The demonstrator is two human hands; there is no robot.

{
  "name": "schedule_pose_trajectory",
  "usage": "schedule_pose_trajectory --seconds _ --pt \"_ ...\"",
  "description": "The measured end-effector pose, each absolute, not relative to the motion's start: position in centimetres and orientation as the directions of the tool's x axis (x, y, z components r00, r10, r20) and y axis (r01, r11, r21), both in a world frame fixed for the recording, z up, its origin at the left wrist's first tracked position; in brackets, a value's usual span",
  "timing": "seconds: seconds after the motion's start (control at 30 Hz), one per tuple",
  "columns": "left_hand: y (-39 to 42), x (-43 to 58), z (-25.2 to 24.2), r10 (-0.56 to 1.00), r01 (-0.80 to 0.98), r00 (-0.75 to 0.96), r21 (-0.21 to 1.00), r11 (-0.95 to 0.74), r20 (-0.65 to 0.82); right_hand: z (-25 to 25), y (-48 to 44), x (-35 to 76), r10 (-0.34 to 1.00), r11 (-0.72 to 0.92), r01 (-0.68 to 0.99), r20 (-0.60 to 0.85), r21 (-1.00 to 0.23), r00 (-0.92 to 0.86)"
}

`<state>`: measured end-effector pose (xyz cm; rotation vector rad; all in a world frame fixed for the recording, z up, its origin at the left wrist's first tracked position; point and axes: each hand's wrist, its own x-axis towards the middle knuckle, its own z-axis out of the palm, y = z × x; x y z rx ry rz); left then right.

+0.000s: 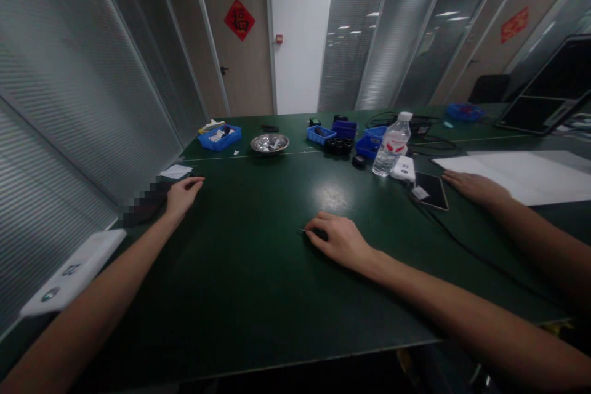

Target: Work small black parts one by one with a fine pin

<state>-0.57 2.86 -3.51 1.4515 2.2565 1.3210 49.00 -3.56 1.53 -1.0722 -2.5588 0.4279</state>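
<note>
The fingers of the right hand (342, 239) are pinched, thumb against forefinger, on a small thin piece (302, 231), which juts from the fingertips just above the bare middle of the worktop (249, 246); what it is cannot be made out. The left hand (181, 197), well apart on the far left, has its thumb and forefinger drawn together; whether they meet or hold anything, I cannot tell. A white slip (176, 171) lies just beyond it.

Further out stand the containers. A blue basket (228, 142) at left holds white and dark items. Beside it, a shallow metal bowl (268, 151) contains shiny and whitish bits too small to name. Right of that, a small blue basket (317, 138) carries something dark, with a darker blue bin (346, 130) behind and a black round holder (339, 146) in front. Another blue bin (366, 149) sits near a clear capped bottle (391, 148); its contents look colourless. A far blue tray (462, 116) holds dark, reddish items. At right, a co-worker's hand (480, 188) rests beside a white sheet (530, 172) and a dark tablet-like device (431, 189).
</note>
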Motion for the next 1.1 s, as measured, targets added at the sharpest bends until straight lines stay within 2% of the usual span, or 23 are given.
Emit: schedule_pose_trajectory --seconds 0.5,0.77,1.1 --pt "2.5 -0.1 -2.8 0.832 0.82 -0.447 0.521 0.236 0.327 1.2 -3.5 49.1 0.72 0.682 0.622 0.205 -0.386 -0.663" --pt "2.3 0.7 -2.9 0.819 0.894 -0.382 0.398 0.208 0.429 1.9 -3.7 49.0 0.727 0.671 0.625 0.184 -0.399 -0.662" --pt "2.3 1.1 -2.9 0.837 0.931 -0.311 0.32 0.174 0.45 1.5 -3.6 49.0 0.721 0.677 0.623 0.186 -0.393 -0.667"
